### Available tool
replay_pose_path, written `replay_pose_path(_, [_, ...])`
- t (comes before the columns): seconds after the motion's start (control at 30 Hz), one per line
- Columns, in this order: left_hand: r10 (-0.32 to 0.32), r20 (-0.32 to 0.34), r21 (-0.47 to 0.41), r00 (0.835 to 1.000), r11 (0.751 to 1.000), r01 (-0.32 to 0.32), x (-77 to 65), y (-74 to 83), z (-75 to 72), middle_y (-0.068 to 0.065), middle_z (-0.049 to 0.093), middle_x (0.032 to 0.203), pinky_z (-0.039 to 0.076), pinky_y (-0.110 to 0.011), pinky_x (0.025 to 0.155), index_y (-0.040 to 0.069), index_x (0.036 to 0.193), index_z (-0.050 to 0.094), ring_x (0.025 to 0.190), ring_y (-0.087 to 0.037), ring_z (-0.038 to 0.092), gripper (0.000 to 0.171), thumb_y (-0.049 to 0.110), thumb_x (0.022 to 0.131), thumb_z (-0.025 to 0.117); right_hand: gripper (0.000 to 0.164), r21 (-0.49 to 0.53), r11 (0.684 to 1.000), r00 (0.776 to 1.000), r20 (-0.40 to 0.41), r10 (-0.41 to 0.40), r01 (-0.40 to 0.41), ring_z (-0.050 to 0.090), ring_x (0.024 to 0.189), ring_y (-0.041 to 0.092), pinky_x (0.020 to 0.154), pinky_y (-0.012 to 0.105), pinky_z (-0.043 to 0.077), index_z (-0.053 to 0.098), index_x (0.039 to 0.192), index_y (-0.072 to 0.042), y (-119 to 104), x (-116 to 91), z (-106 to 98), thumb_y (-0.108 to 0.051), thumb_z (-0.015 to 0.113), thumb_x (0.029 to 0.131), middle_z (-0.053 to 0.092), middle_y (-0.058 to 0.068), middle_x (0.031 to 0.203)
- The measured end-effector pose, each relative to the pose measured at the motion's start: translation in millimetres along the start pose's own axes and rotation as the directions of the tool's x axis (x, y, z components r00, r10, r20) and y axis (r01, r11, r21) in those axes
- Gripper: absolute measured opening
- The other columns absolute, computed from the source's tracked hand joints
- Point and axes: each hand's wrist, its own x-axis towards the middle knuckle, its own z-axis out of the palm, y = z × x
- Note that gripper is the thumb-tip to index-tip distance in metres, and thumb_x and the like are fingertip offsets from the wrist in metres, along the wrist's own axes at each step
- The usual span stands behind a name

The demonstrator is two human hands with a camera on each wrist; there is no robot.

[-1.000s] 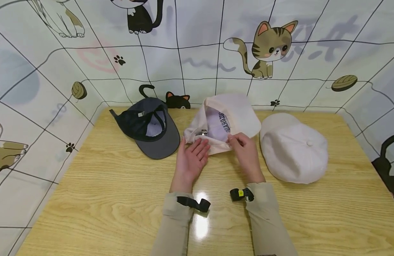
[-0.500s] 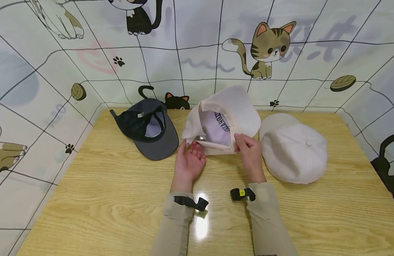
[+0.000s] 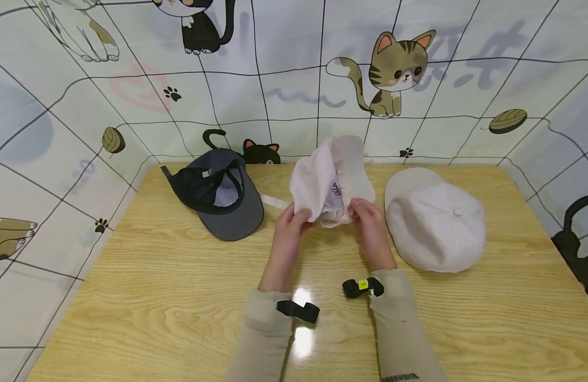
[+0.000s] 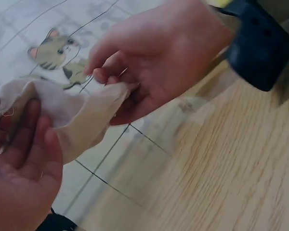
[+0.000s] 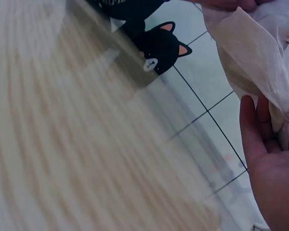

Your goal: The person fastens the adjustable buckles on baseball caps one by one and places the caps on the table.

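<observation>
A pale pink baseball cap is held between both hands at the back middle, its inside partly showing and its brim away to the right. My left hand grips the left edge with thumb on top and fingers underneath. On the right, my right hand pinches the edge near the brim. A loose pale strap sticks out left of the left hand. In the left wrist view the cap's rim stretches between the two hands. The right wrist view has folded pale fabric in the right hand's fingers.
A dark navy cap lies on its side to the left, inside visible. Close on the right, a second pale cap sits crown up. The wooden table meets a cat-print wall covering at the back.
The left hand has turned from palm up to gripping the cap's edge. The cap has been squeezed narrower and tilted, and its strap now hangs out to the left.
</observation>
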Motion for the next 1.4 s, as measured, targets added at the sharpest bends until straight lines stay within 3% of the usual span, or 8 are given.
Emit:
replay_pose_path(0.17, [0.136, -0.031, 0.210, 0.990, 0.970, -0.126, -5.2, 6.9, 9.4, -0.005, 0.057, 0.111, 0.041, -0.035, 0.088, 0.008, 0.116, 0.056, 0.100, -0.015, 0.052, 0.029, 0.019, 0.090, 0.051, 0.018, 0.146, 0.985, 0.991, 0.111, 0.080, -0.096, 0.047, 0.080, 0.014, 0.072, 0.027, 0.039, 0.056, 0.082, -0.003, -7.9, -1.7, 12.2, -0.014, 0.048, 0.093, 0.050, 0.004, 0.086])
replay_pose_path(0.3, [0.214, -0.064, 0.298, 0.975, 0.936, -0.186, -7.5, 11.0, 11.7, 0.000, 0.057, 0.111, 0.042, -0.034, 0.086, 0.014, 0.114, 0.056, 0.102, -0.014, 0.052, 0.027, 0.027, 0.091, 0.052, 0.023, 0.085, 0.977, 0.957, 0.235, 0.170, -0.195, 0.045, 0.106, 0.022, 0.093, 0.043, 0.034, 0.055, 0.105, -0.002, -10.9, -2.1, 20.8, -0.020, 0.044, 0.095, 0.047, 0.010, 0.115])
replay_pose_path(0.5, [0.372, -0.135, 0.558, 0.918, 0.794, -0.240, -6.4, 16.4, 11.3, 0.004, 0.062, 0.103, 0.042, -0.038, 0.083, 0.014, 0.096, 0.059, 0.102, -0.009, 0.053, 0.018, 0.030, 0.089, 0.053, 0.042, -0.152, 0.968, 0.936, 0.264, 0.233, -0.198, 0.026, 0.129, 0.018, 0.103, 0.049, 0.016, 0.046, 0.129, -0.009, -22.1, -3.4, 23.8, -0.032, 0.044, 0.094, 0.038, 0.005, 0.137])
replay_pose_path(0.6, [0.404, -0.163, 0.615, 0.900, 0.755, -0.228, -6.8, 20.6, 12.4, 0.002, 0.063, 0.099, 0.042, -0.039, 0.082, 0.011, 0.089, 0.057, 0.096, -0.009, 0.054, 0.017, 0.028, 0.089, 0.053, 0.044, -0.113, 0.985, 0.938, 0.308, 0.160, -0.131, 0.026, 0.130, 0.021, 0.103, 0.050, 0.016, 0.038, 0.133, -0.003, -39.7, -3.6, 22.6, -0.029, 0.032, 0.098, 0.035, 0.010, 0.139])
replay_pose_path(0.83, [0.392, -0.117, 0.724, 0.912, 0.662, -0.191, -5.9, 10.5, 12.0, 0.005, 0.058, 0.086, 0.042, -0.034, 0.064, 0.017, 0.085, 0.056, 0.073, -0.014, 0.050, 0.020, 0.036, 0.088, 0.054, 0.046, 0.067, 0.989, 0.929, 0.355, 0.100, -0.133, 0.029, 0.128, 0.030, 0.101, 0.051, 0.021, 0.023, 0.138, 0.000, -60.5, -1.9, 25.0, -0.022, 0.029, 0.099, 0.030, 0.020, 0.139])
replay_pose_path(0.93, [0.358, -0.114, 0.702, 0.927, 0.689, -0.180, -6.7, 8.9, 13.2, 0.009, 0.060, 0.089, 0.044, -0.031, 0.068, 0.020, 0.084, 0.056, 0.079, -0.008, 0.053, 0.019, 0.039, 0.087, 0.055, 0.046, 0.083, 0.981, 0.936, 0.325, 0.138, -0.174, 0.034, 0.125, 0.029, 0.101, 0.049, 0.024, 0.021, 0.140, -0.004, -59.8, -2.7, 28.1, -0.020, 0.032, 0.098, 0.033, 0.019, 0.138])
replay_pose_path(1.13, [0.245, -0.157, 0.521, 0.957, 0.844, -0.131, -6.1, 6.7, 12.0, 0.009, 0.063, 0.090, 0.046, -0.032, 0.066, 0.022, 0.090, 0.061, 0.083, -0.010, 0.058, 0.021, 0.042, 0.087, 0.054, 0.035, 0.154, 0.946, 0.928, 0.293, 0.231, -0.284, 0.046, 0.113, 0.027, 0.097, 0.049, 0.029, 0.035, 0.131, -0.006, -47.7, -2.5, 26.0, -0.016, 0.034, 0.098, 0.047, 0.013, 0.124])
replay_pose_path(1.4, [0.124, -0.123, 0.363, 0.985, 0.929, -0.072, -3.0, 9.1, 8.0, -0.001, 0.063, 0.092, 0.048, -0.035, 0.075, 0.014, 0.096, 0.065, 0.087, -0.022, 0.060, 0.032, 0.043, 0.085, 0.057, 0.026, 0.225, 0.943, 0.960, 0.191, 0.204, -0.245, 0.055, 0.088, 0.017, 0.085, 0.035, 0.041, 0.042, 0.118, -0.008, -44.9, -3.8, 21.8, -0.014, 0.047, 0.094, 0.054, 0.005, 0.100])
